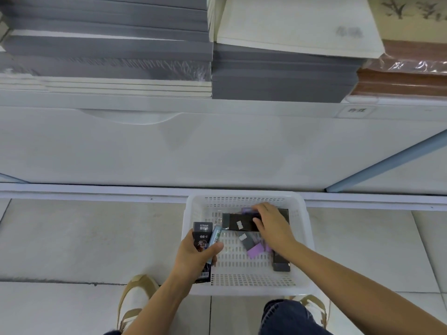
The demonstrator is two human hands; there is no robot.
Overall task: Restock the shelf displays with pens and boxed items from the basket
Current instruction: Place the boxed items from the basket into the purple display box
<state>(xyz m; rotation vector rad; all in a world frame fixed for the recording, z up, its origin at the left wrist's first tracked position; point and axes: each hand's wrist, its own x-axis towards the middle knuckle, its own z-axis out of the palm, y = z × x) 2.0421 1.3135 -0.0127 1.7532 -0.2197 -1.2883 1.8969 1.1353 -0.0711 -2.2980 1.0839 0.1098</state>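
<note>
a white basket (193, 213) sits on the floor below a shelf (217, 146). the left hand (193, 256) grips a dark box (202, 234) and a pale blue pen (216, 235) at the basket's left edge. the right hand (271, 224) reaches inside, fingers closing on a black box (238, 222). a purple box (255, 250) lies near it.

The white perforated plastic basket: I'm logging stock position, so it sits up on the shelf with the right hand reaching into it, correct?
Not quite. The head view shows the white perforated plastic basket resting on the tiled floor below the shelf, not on it. The right hand does reach into it, onto a black box.
</note>
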